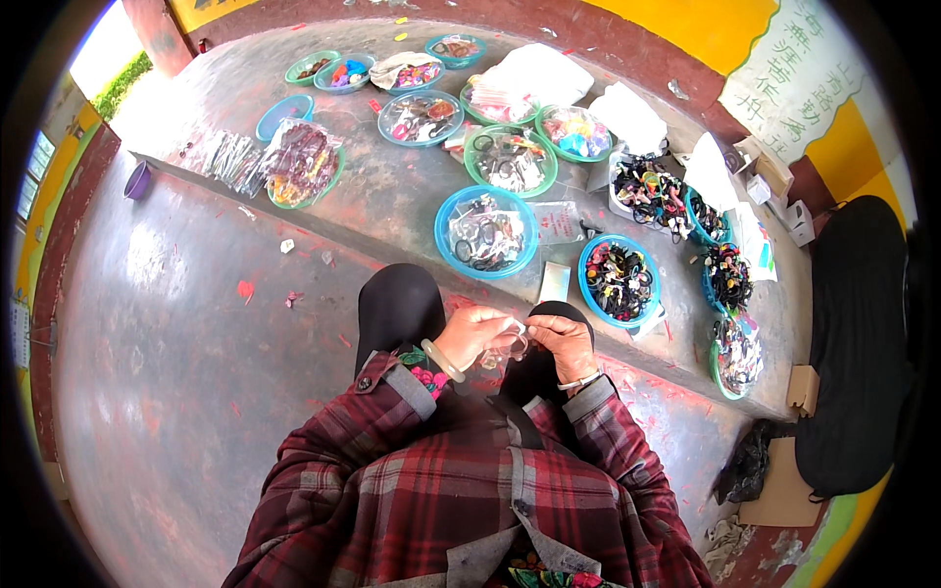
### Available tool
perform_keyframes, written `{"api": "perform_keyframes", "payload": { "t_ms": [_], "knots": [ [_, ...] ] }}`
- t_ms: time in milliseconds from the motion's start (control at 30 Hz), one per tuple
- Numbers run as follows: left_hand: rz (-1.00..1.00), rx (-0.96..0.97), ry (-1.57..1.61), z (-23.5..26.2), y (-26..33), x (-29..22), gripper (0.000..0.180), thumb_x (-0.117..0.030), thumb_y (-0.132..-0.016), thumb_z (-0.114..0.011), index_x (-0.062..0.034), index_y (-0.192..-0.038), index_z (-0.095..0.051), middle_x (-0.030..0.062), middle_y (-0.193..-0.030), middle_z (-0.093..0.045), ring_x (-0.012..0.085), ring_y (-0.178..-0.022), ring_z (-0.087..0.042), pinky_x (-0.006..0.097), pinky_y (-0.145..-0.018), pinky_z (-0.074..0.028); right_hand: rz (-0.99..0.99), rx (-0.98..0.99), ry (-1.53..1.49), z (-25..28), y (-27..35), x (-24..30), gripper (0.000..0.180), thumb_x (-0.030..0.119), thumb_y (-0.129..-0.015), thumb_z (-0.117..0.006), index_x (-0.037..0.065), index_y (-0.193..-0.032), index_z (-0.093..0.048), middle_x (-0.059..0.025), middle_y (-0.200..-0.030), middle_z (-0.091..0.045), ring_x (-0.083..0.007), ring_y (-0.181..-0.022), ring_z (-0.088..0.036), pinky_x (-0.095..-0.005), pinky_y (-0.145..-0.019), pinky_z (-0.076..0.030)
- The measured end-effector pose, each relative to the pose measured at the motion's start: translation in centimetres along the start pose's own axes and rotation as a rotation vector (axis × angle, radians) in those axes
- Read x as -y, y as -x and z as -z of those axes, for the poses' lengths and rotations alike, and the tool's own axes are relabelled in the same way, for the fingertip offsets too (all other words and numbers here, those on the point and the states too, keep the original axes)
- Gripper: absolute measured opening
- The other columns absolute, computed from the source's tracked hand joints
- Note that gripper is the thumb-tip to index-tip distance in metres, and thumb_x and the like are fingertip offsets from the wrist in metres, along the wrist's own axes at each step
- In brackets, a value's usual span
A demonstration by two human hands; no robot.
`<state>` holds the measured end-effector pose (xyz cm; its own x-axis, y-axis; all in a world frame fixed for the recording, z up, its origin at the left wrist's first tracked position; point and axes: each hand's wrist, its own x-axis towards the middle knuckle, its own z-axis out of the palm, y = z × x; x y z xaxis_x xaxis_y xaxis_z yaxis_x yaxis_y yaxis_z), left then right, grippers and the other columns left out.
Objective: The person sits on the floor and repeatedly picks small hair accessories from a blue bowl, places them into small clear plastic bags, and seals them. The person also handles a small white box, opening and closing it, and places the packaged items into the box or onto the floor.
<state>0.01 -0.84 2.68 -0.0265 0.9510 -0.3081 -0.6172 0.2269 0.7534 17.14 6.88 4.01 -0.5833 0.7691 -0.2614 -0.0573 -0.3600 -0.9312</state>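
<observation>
Far out to the left of both hands, there's a purple bucket [138,180] on the floor. Coming in closer, still up and left of the hands, a spread of silvery strips [233,162] lies on the raised ledge [392,186], right beside a heap of brown packets [304,157]. Lower down, just a bit left of the knees, a red scrap [245,290] dots the floor.

And here's the left hand [472,333], a pale bangle [443,361] at its wrist, fingers drawn in narrow around a small clear piece [506,345]. Straight ahead of that hand sits a blue basket [441,240] full of packaged items. The clear piece itself is right between the two hands, above the lap; its exact kind is too small to tell.

Just beyond the fingertips, a pale card [555,282] lies at the ledge's edge. Now the right hand [562,343], silvery band [580,380] at the wrist, thumb and finger pinched tight at the piece's right edge. Ahead and right of it, another blue basket [585,284] brims with dark loops. Well off to its right, a black bag [750,461] slumps near a large black cover [858,343].
</observation>
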Motion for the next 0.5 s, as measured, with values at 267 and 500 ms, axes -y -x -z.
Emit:
{"api": "perform_keyframes", "payload": {
  "t_ms": [267,500],
  "knots": [
    [0.022,0.058,0.119,0.7,-0.2,0.4,0.022,-0.008,-0.089,-0.050,0.0070,-0.105,-0.055,0.0160,-0.104,-0.058,0.0221,-0.094,-0.059,0.031,-0.083,-0.051,0.077,0.019,-0.029,0.1,0.1,-0.1,0.015,-0.004,-0.079,-0.058,0.000,-0.091,-0.066,-0.0025,-0.081,-0.062,-0.0092,-0.071,-0.056,-0.0210,-0.066,-0.044],
    [-0.007,0.220,0.239,1.3,-0.3,0.4,0.024,-0.009,-0.089,-0.049,0.0087,-0.105,-0.052,0.0157,-0.106,-0.056,0.0242,-0.096,-0.058,0.033,-0.090,-0.047,0.139,0.071,0.014,0.7,0.0,-0.2,0.016,-0.007,-0.079,-0.055,-0.001,-0.088,-0.066,-0.0034,-0.081,-0.061,-0.0106,-0.074,-0.057,-0.0223,-0.069,-0.044]
  ]
}}
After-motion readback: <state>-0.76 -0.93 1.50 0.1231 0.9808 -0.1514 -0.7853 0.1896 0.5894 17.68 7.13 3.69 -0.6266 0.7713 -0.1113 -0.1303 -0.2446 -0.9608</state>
